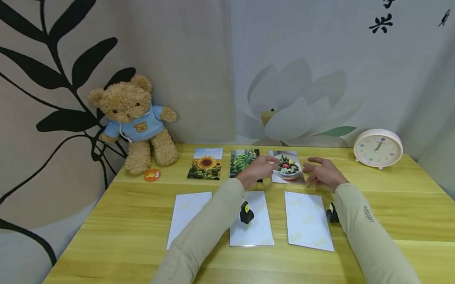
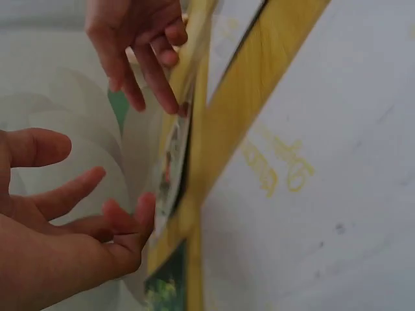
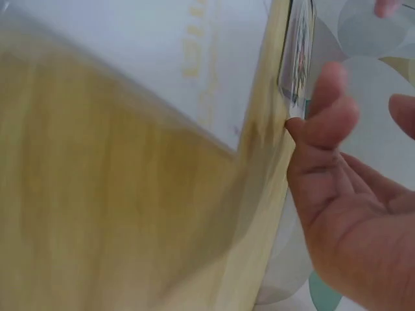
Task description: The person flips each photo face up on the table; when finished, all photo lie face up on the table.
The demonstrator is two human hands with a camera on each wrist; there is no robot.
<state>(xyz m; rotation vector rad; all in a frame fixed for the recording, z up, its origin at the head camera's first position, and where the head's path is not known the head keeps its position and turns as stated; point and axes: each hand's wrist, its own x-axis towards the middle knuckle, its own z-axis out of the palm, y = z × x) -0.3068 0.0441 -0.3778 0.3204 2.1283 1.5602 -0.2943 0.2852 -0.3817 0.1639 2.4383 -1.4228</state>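
A photo card of a bowl of succulents point(image 1: 288, 166) lies in the back row on the table, at its right end. My left hand point(image 1: 259, 167) is at the card's left edge, fingers spread and slightly bent, overlapping the green foliage photo card point(image 1: 243, 158) in the head view. Over by the right edge is my right hand point(image 1: 325, 173), its fingers loosely bent. Neither hand grips anything. In the left wrist view the left hand point(image 2: 71, 227) and the right hand point(image 2: 139, 39) face each other across the card. The right wrist view shows the right thumb point(image 3: 331, 110) near the card's corner.
A sunflower photo card point(image 1: 206, 163) lies at the left of the back row. Three white cards sit in front: left point(image 1: 187, 207), middle point(image 1: 258, 232), right point(image 1: 308, 222). A teddy bear point(image 1: 141, 127), an orange round sticker point(image 1: 152, 175) and a white clock point(image 1: 378, 148) stand around them.
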